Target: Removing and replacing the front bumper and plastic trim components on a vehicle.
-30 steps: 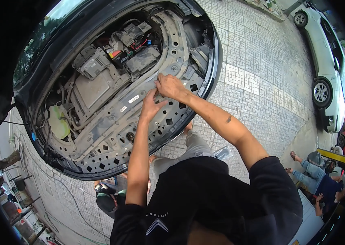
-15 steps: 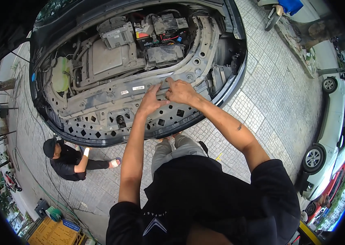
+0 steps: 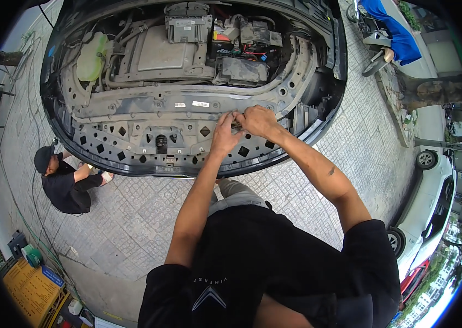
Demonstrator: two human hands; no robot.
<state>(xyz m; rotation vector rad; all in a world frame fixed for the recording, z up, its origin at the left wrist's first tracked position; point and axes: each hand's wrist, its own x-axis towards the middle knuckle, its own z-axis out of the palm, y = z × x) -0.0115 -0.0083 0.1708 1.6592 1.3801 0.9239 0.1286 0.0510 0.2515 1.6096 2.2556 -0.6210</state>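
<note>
Both of my hands meet over the dusty front panel of a car's engine bay. My left hand has its fingers bent inward, thumb and fingertips closed around a small dark thing too hidden to name. From the right, my right hand is curled closed against the same spot, its fingertips touching those of the left. Just left of the hands, two white labels lie on the panel. Below them runs the black front bumper edge, behind a strip with diamond-shaped holes.
A green-white fluid tank, a grey control box and a battery fill the bay. A co-worker in black crouches by the bumper at left. A white car stands at right. Hoses cross the paving.
My hands have come together from a more spread pose, and their fingertips now meet. The view has shifted, so the car sits differently. The co-worker bends closer to the bumper.
</note>
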